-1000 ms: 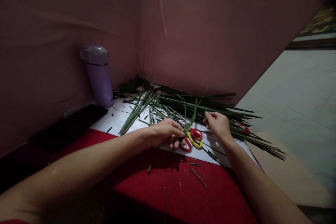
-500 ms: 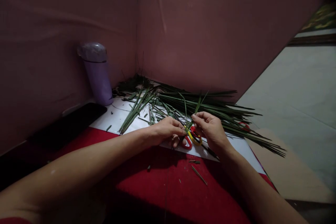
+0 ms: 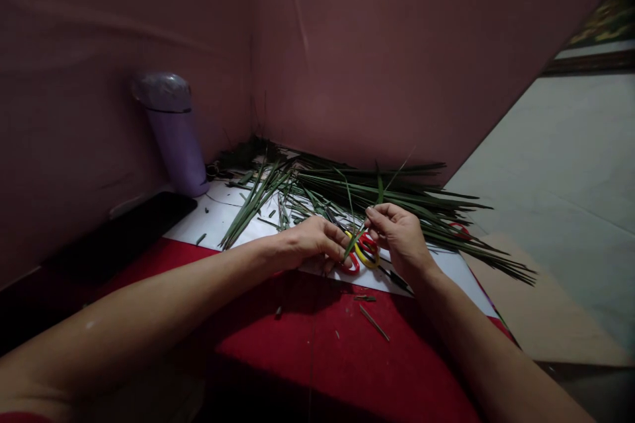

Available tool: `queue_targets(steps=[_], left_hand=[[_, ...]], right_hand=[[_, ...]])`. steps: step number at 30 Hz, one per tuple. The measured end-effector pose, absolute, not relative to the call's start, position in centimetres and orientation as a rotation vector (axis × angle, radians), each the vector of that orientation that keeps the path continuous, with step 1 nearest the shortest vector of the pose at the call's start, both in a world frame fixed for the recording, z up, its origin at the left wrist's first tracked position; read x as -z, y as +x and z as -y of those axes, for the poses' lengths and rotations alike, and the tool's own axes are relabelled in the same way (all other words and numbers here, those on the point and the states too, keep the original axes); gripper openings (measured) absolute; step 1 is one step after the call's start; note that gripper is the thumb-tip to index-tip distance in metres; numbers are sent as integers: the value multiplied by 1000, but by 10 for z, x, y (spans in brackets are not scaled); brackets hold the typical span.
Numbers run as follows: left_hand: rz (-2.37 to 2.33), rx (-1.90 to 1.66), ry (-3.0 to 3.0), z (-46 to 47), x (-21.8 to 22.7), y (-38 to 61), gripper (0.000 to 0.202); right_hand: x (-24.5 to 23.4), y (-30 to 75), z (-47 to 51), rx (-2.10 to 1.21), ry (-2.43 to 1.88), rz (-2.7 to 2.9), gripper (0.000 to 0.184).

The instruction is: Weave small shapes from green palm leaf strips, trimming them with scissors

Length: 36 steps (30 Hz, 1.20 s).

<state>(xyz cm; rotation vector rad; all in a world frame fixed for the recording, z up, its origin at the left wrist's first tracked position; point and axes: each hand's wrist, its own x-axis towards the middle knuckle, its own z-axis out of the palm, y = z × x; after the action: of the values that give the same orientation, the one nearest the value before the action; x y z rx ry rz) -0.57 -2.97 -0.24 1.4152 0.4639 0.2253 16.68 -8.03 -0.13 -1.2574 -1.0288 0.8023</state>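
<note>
A narrow green leaf strip (image 3: 354, 242) slants between my two hands, above the scissors. My right hand (image 3: 399, 231) pinches its upper part between thumb and forefinger; a leaf tip and a thin pale fibre stick up beyond the fingers. Close to its lower end is my left hand (image 3: 320, 242), its fingers curled and closed on that end. Right under the hands lie scissors with red and yellow handles (image 3: 368, 259), partly covered by the fingers. Just behind the hands, a large bundle of long green leaves (image 3: 421, 201) spreads to the right.
A smaller leaf bunch (image 3: 253, 208) lies on the white sheet (image 3: 211, 211). A purple tumbler (image 3: 176, 145) stands at the left wall, beside a dark flat object (image 3: 124, 231). Leaf scraps (image 3: 374, 322) dot the red tabletop (image 3: 278, 370). A black pen-like object (image 3: 397, 281) lies near my right wrist.
The leaf strip's lower end now shows more clearly between my hands, and the pale fibre stands out longer above my right hand. The whole view has shifted slightly.
</note>
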Motion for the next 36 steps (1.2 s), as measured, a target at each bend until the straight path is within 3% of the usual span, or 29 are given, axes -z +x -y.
queue_targets(steps=[11,23,36], left_hand=[[-501,-249,1392,29,7,-3,22],[-571,-319,1441,27,9,-3,20],[-720,-332,1363,32,7,1,15]], right_hand=[[4,168,79,-814,-1231,1020,27],[1,163,80,-809,-1237,1024,29],[-17,183,80,-407,-1185,949,21]])
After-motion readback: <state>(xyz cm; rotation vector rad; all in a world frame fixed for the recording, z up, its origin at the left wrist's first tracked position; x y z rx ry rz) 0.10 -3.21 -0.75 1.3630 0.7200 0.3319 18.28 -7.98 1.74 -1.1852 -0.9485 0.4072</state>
